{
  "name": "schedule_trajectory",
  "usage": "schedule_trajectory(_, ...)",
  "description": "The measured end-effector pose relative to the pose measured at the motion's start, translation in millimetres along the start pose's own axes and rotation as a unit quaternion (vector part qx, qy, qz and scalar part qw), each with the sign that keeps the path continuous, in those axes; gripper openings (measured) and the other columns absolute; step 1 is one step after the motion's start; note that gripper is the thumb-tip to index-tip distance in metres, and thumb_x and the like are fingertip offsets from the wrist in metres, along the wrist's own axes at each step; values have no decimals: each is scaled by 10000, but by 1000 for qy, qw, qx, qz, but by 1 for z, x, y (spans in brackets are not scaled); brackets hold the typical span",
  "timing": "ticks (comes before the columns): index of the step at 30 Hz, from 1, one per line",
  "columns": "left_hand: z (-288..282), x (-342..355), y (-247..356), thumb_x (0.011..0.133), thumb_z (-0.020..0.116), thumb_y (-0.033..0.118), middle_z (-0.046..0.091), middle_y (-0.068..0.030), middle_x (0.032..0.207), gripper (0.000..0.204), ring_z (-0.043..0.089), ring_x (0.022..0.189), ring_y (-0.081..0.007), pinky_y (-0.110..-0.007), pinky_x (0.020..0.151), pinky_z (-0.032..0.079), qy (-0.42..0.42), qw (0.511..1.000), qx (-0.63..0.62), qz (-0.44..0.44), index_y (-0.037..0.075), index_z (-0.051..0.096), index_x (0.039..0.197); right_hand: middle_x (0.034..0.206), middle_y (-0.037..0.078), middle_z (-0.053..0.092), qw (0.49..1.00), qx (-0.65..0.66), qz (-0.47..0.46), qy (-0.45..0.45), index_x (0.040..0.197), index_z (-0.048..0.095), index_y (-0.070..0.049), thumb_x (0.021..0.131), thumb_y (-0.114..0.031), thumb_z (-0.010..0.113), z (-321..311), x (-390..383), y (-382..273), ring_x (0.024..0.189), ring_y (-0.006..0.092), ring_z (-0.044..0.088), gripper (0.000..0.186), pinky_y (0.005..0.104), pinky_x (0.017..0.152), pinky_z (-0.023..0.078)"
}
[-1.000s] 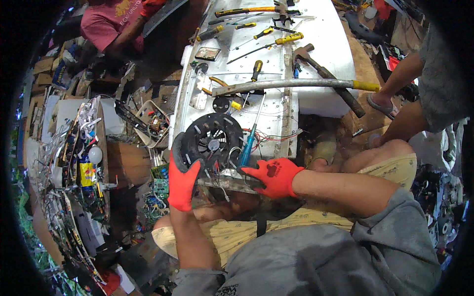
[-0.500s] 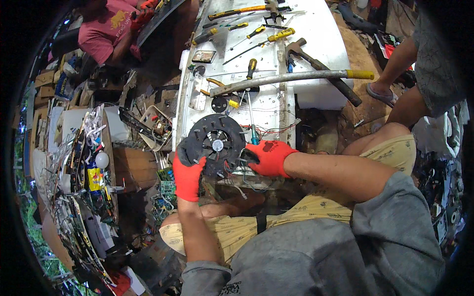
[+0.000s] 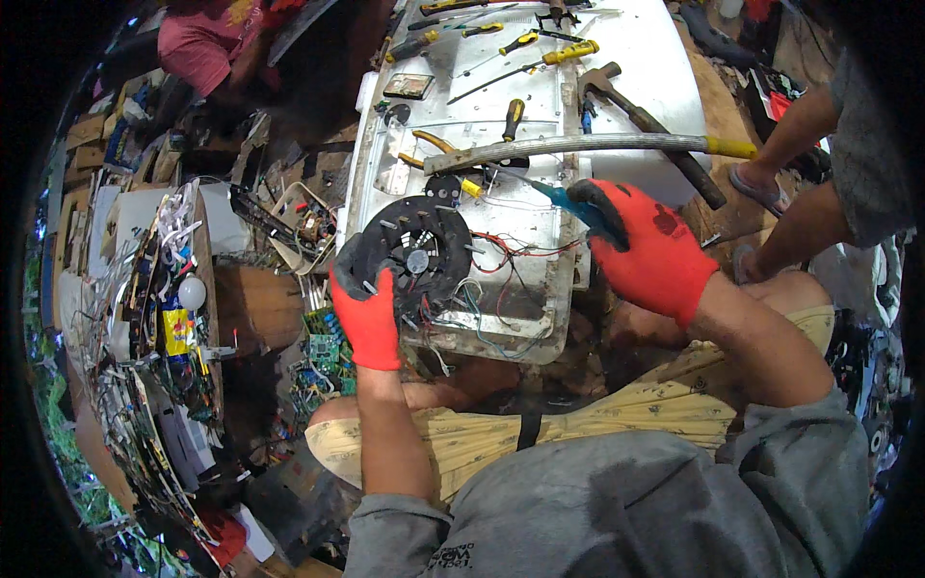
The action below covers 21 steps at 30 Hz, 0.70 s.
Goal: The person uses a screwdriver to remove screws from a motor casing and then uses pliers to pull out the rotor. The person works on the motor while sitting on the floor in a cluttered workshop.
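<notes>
My gloved left hand [image 3: 364, 306] grips the left rim of a round black fan unit [image 3: 429, 222], which has short posts around its ring and loose wires [image 3: 496, 246]. It rests on a white metal panel [image 3: 525, 318]. My gloved right hand [image 3: 647, 246] is closed on a blue-handled screwdriver [image 3: 578, 204], raised at the right of the fan with its shaft pointing up and left. A small black round part [image 3: 441, 193] and a yellow component [image 3: 471, 187] lie just beyond the fan.
Several hand tools [image 3: 568, 51], a hammer [image 3: 655, 130] and a long braided bar [image 3: 588, 144] lie across the panel. Piled electronic scrap [image 3: 193, 356] fills the left. A co-worker [image 3: 207, 53] is at top left; another person's legs [image 3: 790, 173] are at the right.
My right hand has taken the blue screwdriver from the panel and lifted it up and to the right. My left hand remains on the fan's rim.
</notes>
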<state>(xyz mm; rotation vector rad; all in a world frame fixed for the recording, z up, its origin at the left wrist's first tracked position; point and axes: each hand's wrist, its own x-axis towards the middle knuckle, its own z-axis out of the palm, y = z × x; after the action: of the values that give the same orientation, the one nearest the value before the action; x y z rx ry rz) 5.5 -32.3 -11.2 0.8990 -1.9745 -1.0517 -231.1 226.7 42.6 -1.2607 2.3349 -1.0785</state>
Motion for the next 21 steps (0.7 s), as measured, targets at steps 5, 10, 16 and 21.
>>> schedule_trajectory(5, 5, -1, 6, 849, 727, 20, 625, -100, 1215, 457, 588, 1090, -185, -328, 996, 443, 7, 1000, -14, -11, -14, 544, 1267, 1202, 175, 649, 994, 61, 69, -55, 1295, 560, -42, 867, -123, 619, -24, 7, 3, 1113, 311, 637, 440, 386, 946, 493)
schedule_trajectory(10, -2, 2, 4, 845, 720, 11, 623, -95, 1216, 472, 589, 1089, -182, -326, 993, 444, -32, 999, 31, 4, -12, 532, 1277, 1203, 183, 656, 943, 48, 227, -237, 1317, 546, -52, 867, -241, 608, -39, 34, 6, 1080, 325, 650, 492, 379, 913, 505)
schedule_trajectory(16, 13, -4, 13, 840, 716, 23, 626, -101, 1209, 486, 590, 1092, -179, -323, 989, 448, -81, 996, 30, 15, -5, 527, 1287, 1016, 217, 677, 969, -191, 82, -134, 1115, 532, -23, 802, -247, 579, 13, 23, 57, 1001, 388, 655, 387, 474, 879, 512)
schedule_trajectory(21, 24, -12, 30, 838, 717, 30, 649, -91, 1120, 412, 609, 1013, -168, -320, 939, 471, -49, 996, 68, 12, 7, 555, 1216, 1113, 210, 684, 973, -77, 135, -169, 1245, 586, -58, 869, -333, 625, -2, 47, 45, 1041, 381, 651, 468, 453, 908, 511)
